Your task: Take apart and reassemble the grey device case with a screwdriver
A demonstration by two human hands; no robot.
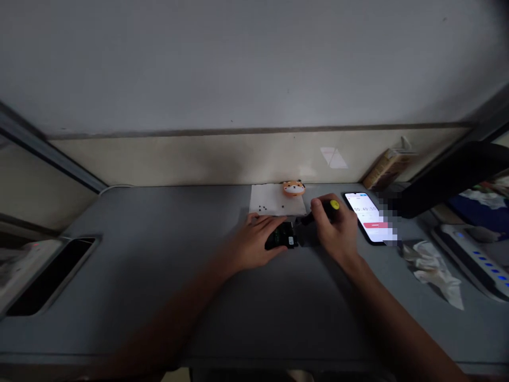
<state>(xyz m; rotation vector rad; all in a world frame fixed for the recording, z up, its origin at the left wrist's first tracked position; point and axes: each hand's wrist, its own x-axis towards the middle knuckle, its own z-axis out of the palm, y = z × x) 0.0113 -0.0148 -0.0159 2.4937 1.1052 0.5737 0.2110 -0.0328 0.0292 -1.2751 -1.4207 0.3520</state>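
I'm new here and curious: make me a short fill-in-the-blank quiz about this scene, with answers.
1. The dark-handled tool in the right hand has a round end coloured ____.
2. The small dark board lies between the thumb and fingers of the ____ hand.
3. The animal-faced item on the white sheet is mainly ____ in colour.

Missing words: yellow; left; orange.

phone (366, 216): timer 00:49, last digits unsure | phone: red button (374, 225), lettering too small to read | board (283, 234), left of phone: white label (291, 241), mark perhaps "A" | box (387, 170), behind phone: print illegible
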